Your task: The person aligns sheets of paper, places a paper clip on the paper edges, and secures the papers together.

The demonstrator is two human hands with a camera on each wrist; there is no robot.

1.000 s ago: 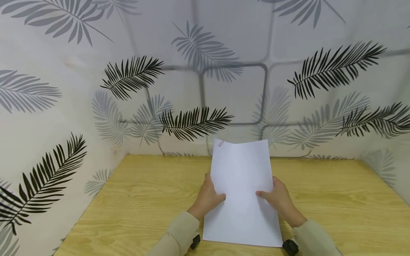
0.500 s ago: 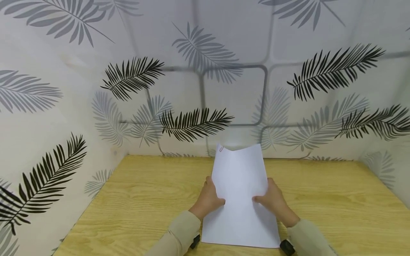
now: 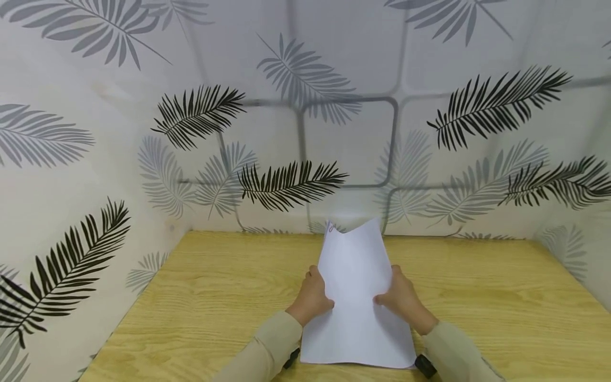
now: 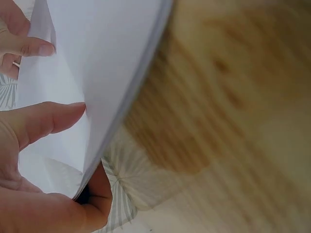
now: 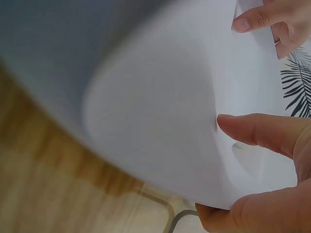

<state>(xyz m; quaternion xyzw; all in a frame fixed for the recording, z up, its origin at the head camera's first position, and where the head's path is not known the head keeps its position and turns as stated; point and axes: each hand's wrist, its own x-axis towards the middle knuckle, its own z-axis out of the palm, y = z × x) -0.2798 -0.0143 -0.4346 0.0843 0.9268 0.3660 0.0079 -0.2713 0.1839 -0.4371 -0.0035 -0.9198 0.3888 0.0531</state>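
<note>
- Where the beige sleeves (image 3: 267, 350) enter at the near edge, both arms reach over the wooden table (image 3: 200, 297).
- Left hand (image 3: 312, 297) pinches the left edge of the white paper sheets (image 3: 355, 297) — thumb on top, fingers beneath.
- Right hand (image 3: 403, 300) pinches the right edge likewise.
- Between the hands the sheets bow into a trough, near end low over the table, far end lifted.
- A red paper clip (image 3: 330, 228) sits at the far left corner — leaf-patterned wall (image 3: 286, 132) behind.

Two bare hands, beige long sleeves (image 3: 267, 345), black wrist-worn devices (image 3: 422, 365) at both cuffs
</note>
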